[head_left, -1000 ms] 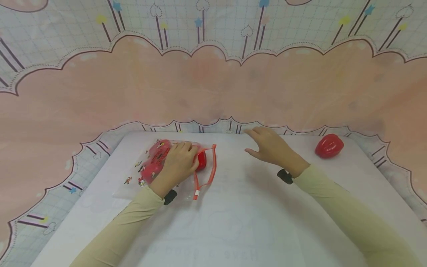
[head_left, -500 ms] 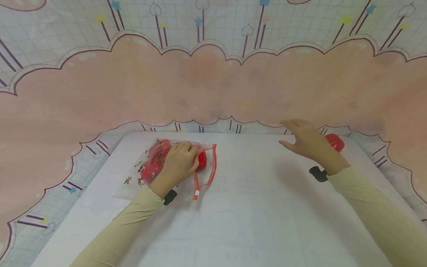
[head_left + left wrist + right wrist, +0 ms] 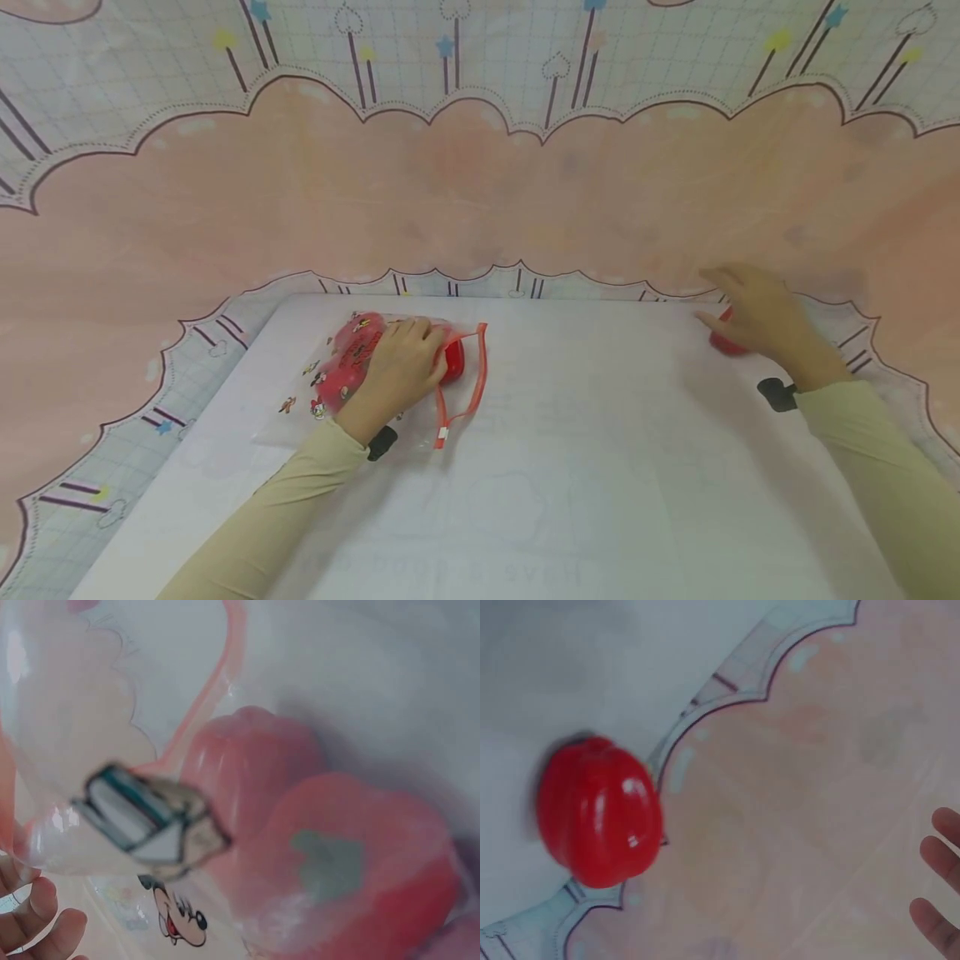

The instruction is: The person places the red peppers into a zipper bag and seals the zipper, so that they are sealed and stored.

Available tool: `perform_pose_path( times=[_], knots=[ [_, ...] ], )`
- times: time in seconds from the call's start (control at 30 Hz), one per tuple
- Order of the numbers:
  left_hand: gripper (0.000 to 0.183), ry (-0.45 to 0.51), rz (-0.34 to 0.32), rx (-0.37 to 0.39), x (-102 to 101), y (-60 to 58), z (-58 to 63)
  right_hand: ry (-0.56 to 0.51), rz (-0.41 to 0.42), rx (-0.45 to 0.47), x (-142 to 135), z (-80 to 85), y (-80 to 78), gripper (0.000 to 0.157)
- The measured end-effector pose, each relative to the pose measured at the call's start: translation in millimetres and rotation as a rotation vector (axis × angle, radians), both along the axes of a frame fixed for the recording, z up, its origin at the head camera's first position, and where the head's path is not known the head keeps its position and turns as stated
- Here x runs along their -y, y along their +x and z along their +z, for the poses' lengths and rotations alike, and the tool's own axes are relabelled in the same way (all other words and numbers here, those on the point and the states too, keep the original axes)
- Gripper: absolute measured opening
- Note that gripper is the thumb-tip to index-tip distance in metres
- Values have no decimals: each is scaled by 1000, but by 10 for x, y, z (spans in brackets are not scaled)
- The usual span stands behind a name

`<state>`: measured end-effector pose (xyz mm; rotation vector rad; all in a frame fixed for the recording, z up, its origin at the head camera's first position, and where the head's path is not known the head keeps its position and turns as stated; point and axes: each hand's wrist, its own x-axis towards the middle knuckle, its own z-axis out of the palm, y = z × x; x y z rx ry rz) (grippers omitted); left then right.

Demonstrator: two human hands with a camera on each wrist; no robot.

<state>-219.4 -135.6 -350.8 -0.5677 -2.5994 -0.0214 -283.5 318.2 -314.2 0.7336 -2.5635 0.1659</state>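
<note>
My left hand (image 3: 397, 375) grips the upper side of a clear plastic zip bag (image 3: 315, 407) with cartoon prints and an orange-red edge. Red bell peppers (image 3: 375, 877) lie inside, one showing a green stem in the left wrist view. Another red piece (image 3: 454, 360) shows at the bag's parted mouth, beside the left fingers. At the far right of the table, my right hand (image 3: 772, 321) hovers with fingers spread and holds nothing. Beneath it, partly hidden in the head view, sits a loose red bell pepper (image 3: 600, 814), whole and glossy in the right wrist view.
A white table (image 3: 570, 433) carries everything. Its far edge meets a peach cloth backdrop (image 3: 480, 192) with scalloped outlines, which also hangs along both sides. The loose pepper stands close to the table's far right corner.
My right hand has moved to the right across the table, from the middle to over the loose pepper. My left hand and the bag have stayed in place.
</note>
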Motion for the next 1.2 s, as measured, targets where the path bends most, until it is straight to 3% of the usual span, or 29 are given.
perform_pose_path(
  times=[0.1,0.27,0.57,0.97,1.2],
  knots=[
    [31,-1,0,-6,-1,4,3,20,-100,111,-116,-19,-6,64],
    [30,-2,-3,-15,2,6,7,33,-173,233,-284,-76,-47,67],
    [30,1,-6,-22,16,2,-4,58,-226,322,-545,-248,-125,68],
    [30,15,-14,-20,18,-1,-1,61,-234,342,-813,-453,-203,64],
    [30,14,-16,-27,24,-3,-10,43,-294,483,-878,-524,-247,70]
  ],
)
